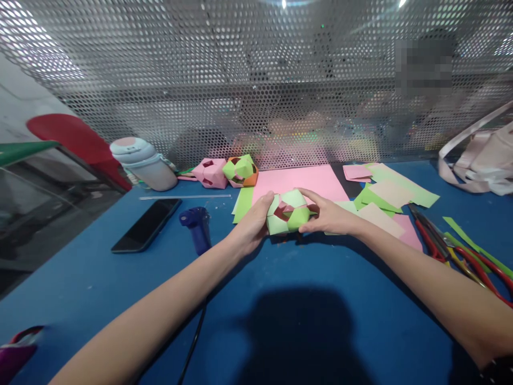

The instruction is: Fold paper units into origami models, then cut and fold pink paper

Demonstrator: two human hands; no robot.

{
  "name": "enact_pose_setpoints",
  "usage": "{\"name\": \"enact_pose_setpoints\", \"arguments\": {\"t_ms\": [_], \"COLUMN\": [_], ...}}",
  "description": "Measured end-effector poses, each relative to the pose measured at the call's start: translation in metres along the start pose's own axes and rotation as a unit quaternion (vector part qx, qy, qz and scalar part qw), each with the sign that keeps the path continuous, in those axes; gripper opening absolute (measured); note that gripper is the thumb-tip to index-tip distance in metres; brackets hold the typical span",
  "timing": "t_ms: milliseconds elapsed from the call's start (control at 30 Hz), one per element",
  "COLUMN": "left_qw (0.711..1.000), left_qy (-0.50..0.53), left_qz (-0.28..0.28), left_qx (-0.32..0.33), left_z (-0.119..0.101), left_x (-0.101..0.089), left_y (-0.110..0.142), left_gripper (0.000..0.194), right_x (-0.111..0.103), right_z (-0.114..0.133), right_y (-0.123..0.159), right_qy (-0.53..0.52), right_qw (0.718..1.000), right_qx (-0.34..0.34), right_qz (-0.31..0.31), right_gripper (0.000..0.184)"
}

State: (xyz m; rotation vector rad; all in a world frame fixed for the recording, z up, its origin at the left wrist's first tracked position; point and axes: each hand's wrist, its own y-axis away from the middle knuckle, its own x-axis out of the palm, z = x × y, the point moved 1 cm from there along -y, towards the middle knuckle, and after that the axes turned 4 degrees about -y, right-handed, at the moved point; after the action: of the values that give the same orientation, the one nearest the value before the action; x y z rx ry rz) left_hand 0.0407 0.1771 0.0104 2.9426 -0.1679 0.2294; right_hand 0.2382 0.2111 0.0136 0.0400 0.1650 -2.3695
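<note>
Between my two hands is a folded paper ball (292, 199) in pale and bright green, with gaps that show pink paper inside. My left hand (255, 220) is closed round its left side, thumb near the top. From the right, my right hand (326, 213) grips it with the fingers over the top edge and the thumb at its lower right. The ball is held just above the blue table (296, 267). Behind it lies a sheet of pink paper (304, 179). The undersides of the fingers are partly hidden.
At the back stand a pink paper ball (211, 173), a green and orange one (241, 170) and a bottle (145, 163). A phone (147, 225) and a blue glue gun (197, 229) lie left. Paper pieces (395, 191) and scissors (430, 235) lie right. A perforated metal panel (256, 107) rises behind.
</note>
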Motion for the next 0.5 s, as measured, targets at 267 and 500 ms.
{"name": "enact_pose_setpoints", "arguments": {"t_ms": [267, 500], "left_qw": [0.996, 0.959], "left_qy": [-0.094, -0.219], "left_qz": [0.004, -0.043], "left_qx": [0.009, 0.175], "left_z": [-0.006, -0.012], "left_x": [-0.008, -0.011], "left_y": [0.004, 0.007], "left_gripper": [0.072, 0.085], "right_x": [-0.001, -0.004], "right_z": [-0.004, -0.002], "right_y": [-0.003, -0.004], "right_qy": [-0.062, -0.146], "right_qw": [0.998, 0.988], "right_qx": [0.004, 0.019], "right_qz": [-0.010, -0.039], "right_gripper": [0.088, 0.076]}}
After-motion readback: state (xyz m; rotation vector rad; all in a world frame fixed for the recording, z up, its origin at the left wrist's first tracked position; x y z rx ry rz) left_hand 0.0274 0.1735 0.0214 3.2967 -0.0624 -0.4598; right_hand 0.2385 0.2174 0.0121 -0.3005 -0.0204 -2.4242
